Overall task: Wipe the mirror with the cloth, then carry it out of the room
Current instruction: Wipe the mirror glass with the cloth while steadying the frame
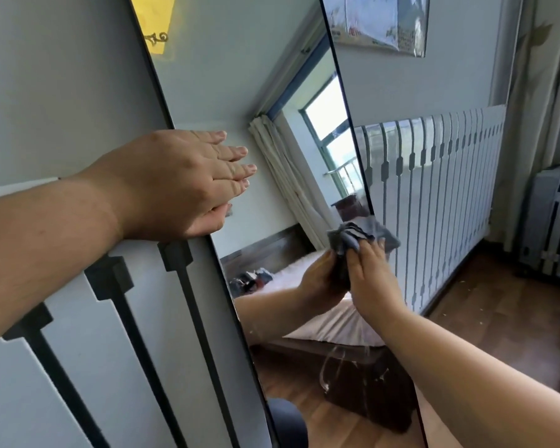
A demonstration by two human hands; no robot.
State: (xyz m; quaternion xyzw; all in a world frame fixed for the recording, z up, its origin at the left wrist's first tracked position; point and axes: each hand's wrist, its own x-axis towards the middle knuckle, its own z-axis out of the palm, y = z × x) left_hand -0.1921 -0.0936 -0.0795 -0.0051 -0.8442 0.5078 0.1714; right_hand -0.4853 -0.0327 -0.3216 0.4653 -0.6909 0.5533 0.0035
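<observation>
While the right hand point(370, 279) clenched a bunched grey cloth point(362, 236) against the glass, the mirror point(272, 195) stood tilted, leaning toward the wall, its thin black frame running diagonally through the view. Cloth sat pressed at the mirror's right edge, partly spilling past the frame above the fingertips; the lower part of the cloth was hidden inside the fist. Left hand point(188, 182) lay flat and unclenched on the glass near the left frame edge, up and left of the cloth grip, fingers together, gripping nothing; its palm covered the frame there. Mirror top and bottom were cut off by the picture edges. Below the grip, white streaks point(332, 367) marked the glass. Reflection showed the cloth hand doubled, a bed, a curtain and a window, all soft. Right of the grip, a white slatted wall panel point(434, 195) ran along the wall above a wood floor point(514, 318). Far right, a grey suitcase point(553, 221) was cut off by the edge. Above the grip, a poster point(379, 21) carried small print, too blurred to read. Top left, a yellow sheet point(157, 24) reflected in the glass showed a dark curly mark, not legible. A dark rounded shape at the bottom, under the grip, could not be identified.
</observation>
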